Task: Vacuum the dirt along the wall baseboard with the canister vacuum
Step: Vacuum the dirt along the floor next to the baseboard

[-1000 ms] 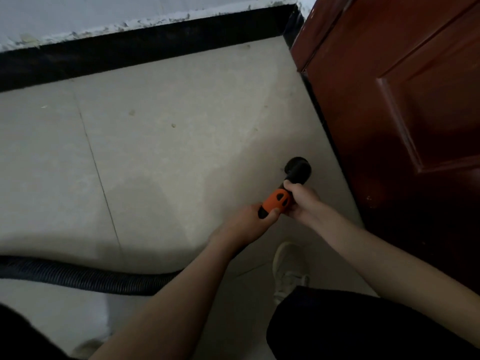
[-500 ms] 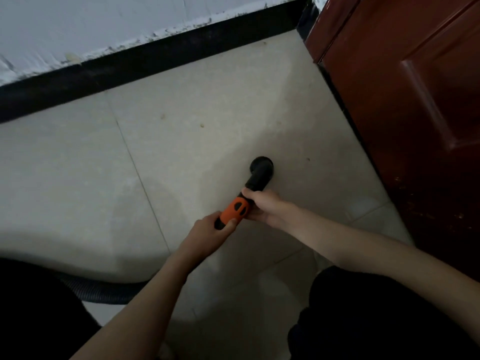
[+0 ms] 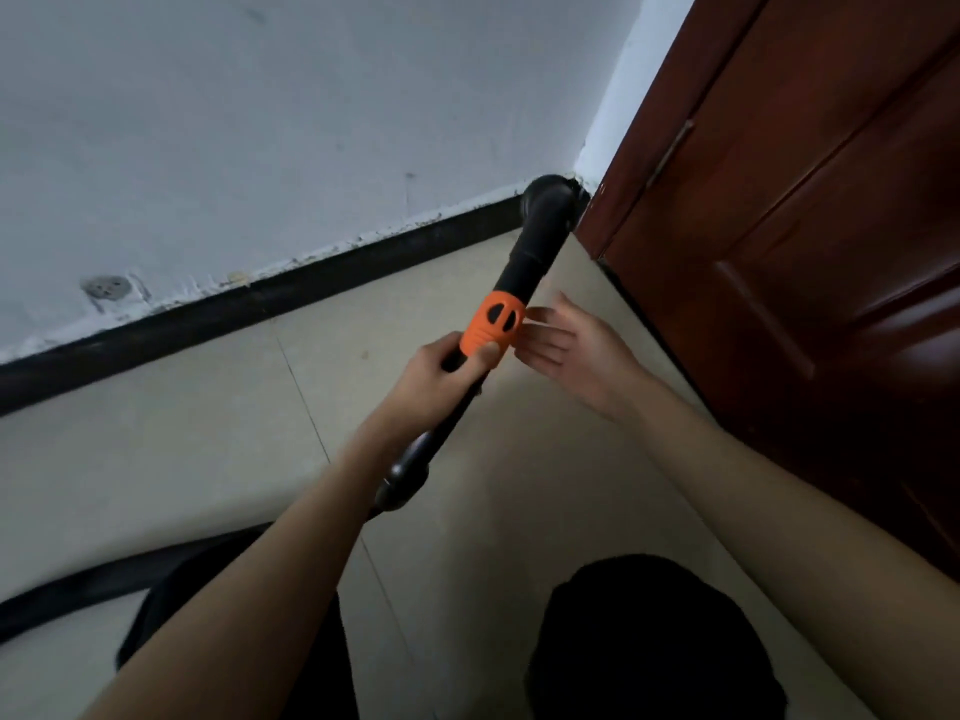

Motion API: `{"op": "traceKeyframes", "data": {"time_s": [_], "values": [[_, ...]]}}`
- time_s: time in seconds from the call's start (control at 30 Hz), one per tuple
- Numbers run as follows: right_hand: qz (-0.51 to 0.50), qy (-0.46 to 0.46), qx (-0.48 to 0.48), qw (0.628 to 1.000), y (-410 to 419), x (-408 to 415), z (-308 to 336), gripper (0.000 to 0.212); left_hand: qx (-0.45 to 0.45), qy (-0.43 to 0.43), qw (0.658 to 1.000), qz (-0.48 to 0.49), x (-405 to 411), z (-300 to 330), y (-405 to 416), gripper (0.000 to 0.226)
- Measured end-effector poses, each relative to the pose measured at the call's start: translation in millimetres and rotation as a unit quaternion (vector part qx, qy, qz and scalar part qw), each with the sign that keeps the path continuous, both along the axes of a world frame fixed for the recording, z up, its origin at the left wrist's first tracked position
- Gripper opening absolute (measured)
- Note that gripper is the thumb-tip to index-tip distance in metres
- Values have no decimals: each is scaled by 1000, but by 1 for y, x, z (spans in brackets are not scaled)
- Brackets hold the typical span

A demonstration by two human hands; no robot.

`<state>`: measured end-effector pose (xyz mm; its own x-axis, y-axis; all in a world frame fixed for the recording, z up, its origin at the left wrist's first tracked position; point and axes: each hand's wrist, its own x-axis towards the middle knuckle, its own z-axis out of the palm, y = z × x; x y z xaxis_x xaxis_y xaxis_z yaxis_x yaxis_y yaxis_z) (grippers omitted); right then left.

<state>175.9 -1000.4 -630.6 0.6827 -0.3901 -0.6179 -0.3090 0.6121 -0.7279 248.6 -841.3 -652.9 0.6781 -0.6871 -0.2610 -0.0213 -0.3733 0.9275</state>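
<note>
The black vacuum nozzle [image 3: 540,226] with an orange collar [image 3: 491,327] points up into the corner where the black baseboard [image 3: 260,304] meets the door frame. Its tip sits against the end of the baseboard. My left hand [image 3: 441,368] grips the tube just below the orange collar. Just right of the collar, my right hand [image 3: 566,350] is off the tube, fingers spread and relaxed. The black ribbed hose [image 3: 78,589] trails off to the lower left across the floor.
A dark red wooden door [image 3: 805,252] fills the right side. The white wall [image 3: 260,122] has a chipped lower edge and a round mark at the left. Beige tiles [image 3: 182,433] cover the floor. My dark-clad knees sit at the bottom.
The nozzle has swung up from the floor into the corner at the baseboard. My right hand has let go of the tube and opened. The view has tilted upward.
</note>
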Motion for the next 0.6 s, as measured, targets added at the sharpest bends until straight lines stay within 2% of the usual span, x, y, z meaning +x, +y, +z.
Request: {"op": "traceKeyframes", "data": {"time_s": [0.07, 0.2, 0.3, 0.37, 0.43, 0.6], "values": [[5, -2, -12, 1000, 3, 4, 10, 24, -45, 12, 998, 35, 17, 30, -7, 26], [168, -9, -38, 985, 22, 12, 40, 14, -117, 46, 985, 118, 43, 96, -19, 30], [268, -67, -48, 960, 32, 24, 87, 27, -126, 47, 981, 140, 62, 160, -28, 34], [313, -78, -122, 939, 36, 35, 124, 20, -133, 46, 979, 144, 74, 208, -33, 35], [335, -69, -202, 918, 42, 47, 163, 24, -150, 52, 975, 154, 84, 257, -35, 35], [306, -123, -219, 918, 62, 76, 267, 38, -160, 27, 967, 198, 107, 372, -21, 32]]}}
